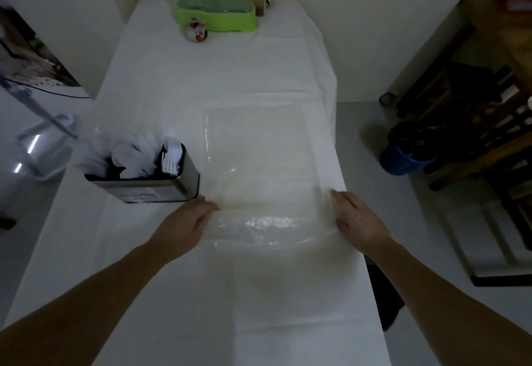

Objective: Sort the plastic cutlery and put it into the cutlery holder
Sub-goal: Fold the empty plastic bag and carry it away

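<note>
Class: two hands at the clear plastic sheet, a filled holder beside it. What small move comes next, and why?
Probably lift the clear plastic sheet away: left hand and right hand touch its near edge, no loose cutlery shows on it, and white cutlery stands in the cutlery holder.

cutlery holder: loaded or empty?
Loaded. White forks and spoons stick up out of the upright cutlery holder.

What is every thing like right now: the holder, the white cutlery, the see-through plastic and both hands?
cutlery holder: upright, filled.
plastic cutlery: standing in the holder, forks at its right end.
clear plastic sheet: lying flat, nothing on it, near edge crinkled.
left hand: fingers straight, touching the sheet's left edge.
right hand: flat on the sheet's right edge.
</note>
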A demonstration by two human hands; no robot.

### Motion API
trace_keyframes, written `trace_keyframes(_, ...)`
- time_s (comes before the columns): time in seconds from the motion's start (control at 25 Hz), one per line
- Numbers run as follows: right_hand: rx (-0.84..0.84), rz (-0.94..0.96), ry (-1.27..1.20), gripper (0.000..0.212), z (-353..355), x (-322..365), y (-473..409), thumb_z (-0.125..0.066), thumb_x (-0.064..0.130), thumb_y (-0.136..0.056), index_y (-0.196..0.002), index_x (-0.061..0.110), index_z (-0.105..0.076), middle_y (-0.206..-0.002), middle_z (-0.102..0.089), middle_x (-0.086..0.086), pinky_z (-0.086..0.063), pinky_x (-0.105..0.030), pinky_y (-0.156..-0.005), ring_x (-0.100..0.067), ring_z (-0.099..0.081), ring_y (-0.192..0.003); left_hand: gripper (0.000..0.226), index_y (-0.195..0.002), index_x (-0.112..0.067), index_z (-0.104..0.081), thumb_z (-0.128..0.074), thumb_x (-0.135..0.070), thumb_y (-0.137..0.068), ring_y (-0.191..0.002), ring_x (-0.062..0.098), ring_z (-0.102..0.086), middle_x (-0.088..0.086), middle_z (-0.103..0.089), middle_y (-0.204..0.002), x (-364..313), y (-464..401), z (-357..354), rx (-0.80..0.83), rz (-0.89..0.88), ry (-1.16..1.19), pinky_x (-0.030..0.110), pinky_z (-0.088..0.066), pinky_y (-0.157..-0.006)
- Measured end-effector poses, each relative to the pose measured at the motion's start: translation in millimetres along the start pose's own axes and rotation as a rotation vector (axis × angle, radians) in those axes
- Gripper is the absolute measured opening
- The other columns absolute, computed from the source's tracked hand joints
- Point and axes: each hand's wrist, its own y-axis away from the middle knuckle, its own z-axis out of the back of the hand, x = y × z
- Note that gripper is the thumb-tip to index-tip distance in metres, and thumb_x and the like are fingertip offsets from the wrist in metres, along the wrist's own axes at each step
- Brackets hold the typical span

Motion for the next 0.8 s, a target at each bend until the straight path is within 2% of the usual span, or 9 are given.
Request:
trace_keyframes(0.12, -0.064, 0.050, 0.018, 0.069, -3.1, 6.6, 15.0, -0.064, 0.017, -0.090, -0.151, 0.023, -0.034, -0.155, -0.034, -0.001, -0.040, -0.037, -0.106, -0.027, -0.038, -0.135, 0.033, -0.128, -0.017, -0.064, -0.052, -0.024, -0.099, -0.133, 0.011, -0.047, -0.004, -0.061, -0.132, -3.4, 19.7, 7.8, -0.003, 0.007, 0.108, 0.029, -0.035, -0.111)
trace_keyframes(0.2, -0.108, 0.154, 0.073, 0.067, -7.0, 12.2, 22.9, -0.069, 0.012, -0.084, -0.146, 0.018, -0.044, -0.152, -0.041, -0.005, -0.047, -0.043, -0.100, -0.033, -0.046, -0.126, 0.028, -0.124, -0.026, -0.066, -0.053, -0.019, -0.100, -0.127, 0.001, -0.051, -0.016, -0.063, -0.128, -10.5, 31.7, 14.0, 0.001, 0.030, 0.217, 0.018, -0.036, -0.108)
trace_keyframes(0.28, -0.094, 0.225, 0.102, 0.073, -10.5, 17.6, 32.2, -0.070, 0.000, -0.074, -0.142, 0.014, -0.049, -0.150, -0.045, -0.008, -0.053, -0.048, -0.093, -0.036, -0.051, -0.119, 0.025, -0.110, -0.039, -0.066, -0.049, -0.022, -0.102, -0.106, -0.004, -0.063, -0.022, -0.070, -0.109, -16.8, 39.7, 19.4, 0.012, 0.059, 0.305, 0.013, -0.047, -0.090)
trace_keyframes(0.36, -0.051, 0.254, 0.121, 0.084, -13.9, 24.5, 42.5, -0.073, -0.008, -0.062, -0.141, 0.014, -0.051, -0.151, -0.044, -0.005, -0.053, -0.047, -0.095, -0.034, -0.049, -0.121, 0.022, -0.101, -0.037, -0.064, -0.043, -0.031, -0.104, -0.076, 0.009, -0.067, -0.007, -0.071, -0.090, -19.0, 45.1, 21.5, 0.000, 0.095, 0.351, 0.028, -0.053, -0.068)
trace_keyframes(0.4, -0.058, 0.260, 0.138, 0.086, -15.8, 25.9, 47.2, -0.076, -0.010, -0.059, -0.138, 0.015, -0.054, -0.150, -0.045, -0.003, -0.052, -0.047, -0.097, -0.033, -0.048, -0.124, 0.023, -0.100, -0.035, -0.063, -0.041, -0.035, -0.104, -0.069, 0.017, -0.065, -0.002, -0.070, -0.085, -21.3, 47.8, 23.8, -0.006, 0.121, 0.371, 0.033, -0.052, -0.062)
trace_keyframes(0.52, -0.119, 0.271, 0.146, 0.061, -23.0, 34.7, 57.5, -0.071, -0.007, -0.072, -0.125, 0.024, -0.063, -0.143, -0.054, 0.002, -0.051, -0.046, -0.098, -0.030, -0.051, -0.128, 0.027, -0.095, -0.031, -0.065, -0.041, -0.040, -0.104, -0.076, 0.023, -0.065, -0.001, -0.069, -0.084, -19.1, 57.1, 19.6, -0.044, 0.159, 0.369, 0.037, -0.053, -0.067)
trace_keyframes(0.64, -0.034, 0.039, -0.003, 0.041, -20.0, 53.2, 71.7, -0.072, 0.034, -0.084, -0.122, 0.041, -0.057, -0.128, -0.059, 0.015, -0.042, -0.034, -0.106, -0.008, -0.053, -0.120, 0.012, -0.099, -0.036, -0.063, -0.057, -0.027, -0.093, -0.078, 0.028, -0.066, -0.005, -0.070, -0.090, -19.1, 67.8, 18.6, -0.023, 0.168, 0.433, 0.037, -0.055, -0.065)
trace_keyframes(0.72, -0.016, -0.047, -0.247, 0.026, -20.7, 61.0, 82.7, -0.066, 0.036, -0.086, -0.111, 0.032, -0.066, -0.117, -0.062, 0.009, -0.043, -0.033, -0.102, -0.009, -0.055, -0.112, 0.020, -0.107, -0.040, -0.061, -0.063, -0.025, -0.093, -0.082, 0.029, -0.065, -0.011, -0.068, -0.106, -18.2, 68.3, 16.9, -0.035, 0.276, 0.561, 0.023, -0.053, -0.060)
trace_keyframes(0.8, -0.012, -0.179, -0.416, 0.017, -15.7, 69.0, 90.9, -0.062, 0.024, -0.087, -0.089, 0.010, -0.072, -0.094, -0.062, -0.010, -0.049, -0.032, -0.079, -0.015, -0.059, -0.090, 0.019, -0.112, -0.036, -0.065, -0.059, -0.025, -0.097, -0.095, 0.018, -0.062, -0.011, -0.063, -0.118, -25.7, 68.0, 15.2, 0.015, 0.504, 0.735, 0.011, -0.049, -0.062)
